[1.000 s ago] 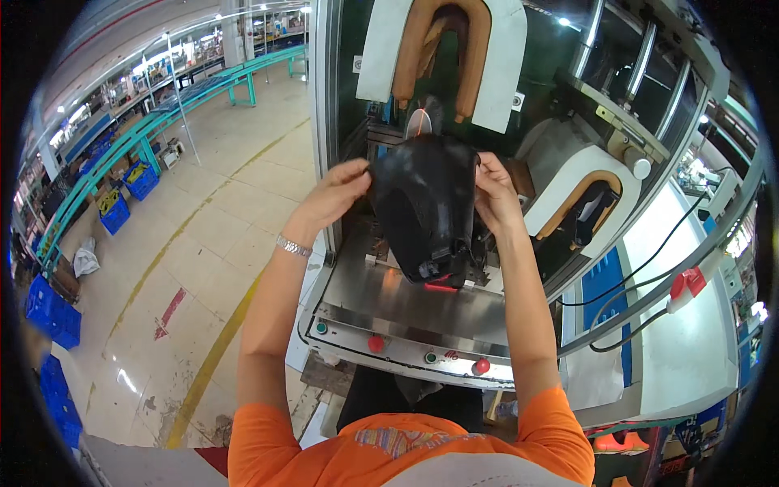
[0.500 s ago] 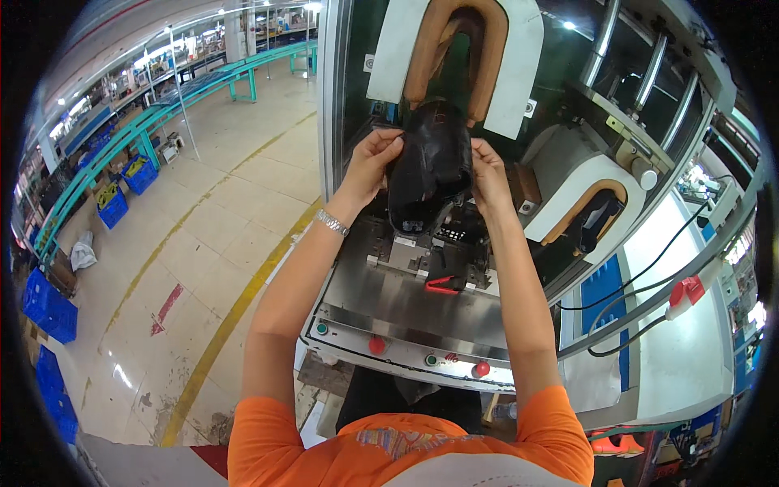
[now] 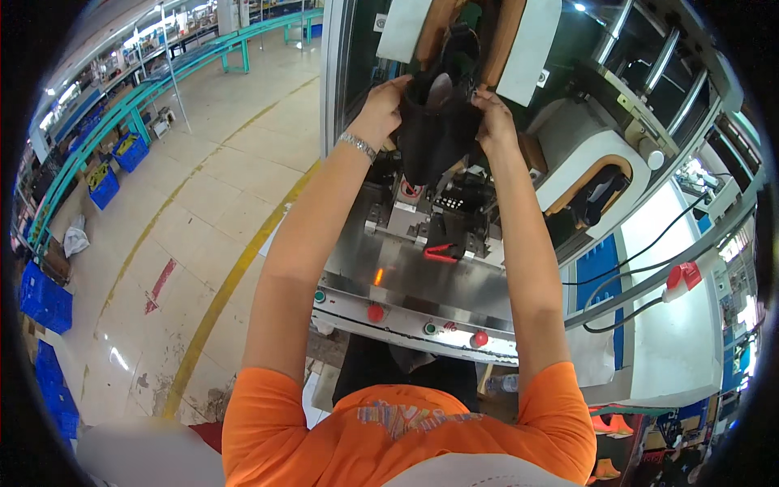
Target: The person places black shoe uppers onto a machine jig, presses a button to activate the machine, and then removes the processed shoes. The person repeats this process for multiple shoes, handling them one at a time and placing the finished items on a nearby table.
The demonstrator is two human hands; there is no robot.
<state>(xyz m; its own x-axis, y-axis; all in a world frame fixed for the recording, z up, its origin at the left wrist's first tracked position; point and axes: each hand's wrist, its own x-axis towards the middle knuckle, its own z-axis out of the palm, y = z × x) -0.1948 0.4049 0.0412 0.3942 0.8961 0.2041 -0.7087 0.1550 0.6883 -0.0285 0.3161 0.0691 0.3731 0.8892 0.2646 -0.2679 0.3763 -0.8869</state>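
Note:
A black shoe upper [image 3: 438, 142] hangs between my two hands in front of the machine. My left hand [image 3: 383, 110] pinches its left edge and my right hand [image 3: 493, 118] pinches its right edge. The upper's opening faces up, and something greyish shows inside it. Behind the upper stands a U-shaped brown pad [image 3: 505, 36] on a white mount, partly hidden by the upper. Below the upper lies a metal fixture [image 3: 400, 219] with a red clip-like piece [image 3: 440, 253] at its front.
At right, a second brown U-shaped pad [image 3: 623, 169] surrounds a dark shoe-shaped form [image 3: 596, 199]. Along the front panel run red buttons [image 3: 375, 313] and green ones [image 3: 320, 296]. A cable with a red-and-white connector [image 3: 682, 279] hangs right. Blue crates [image 3: 45, 299] stand on the left floor.
Both hands have moved up and away with the upper, which has turned so its opening shows. An orange reflection has appeared on the metal plate.

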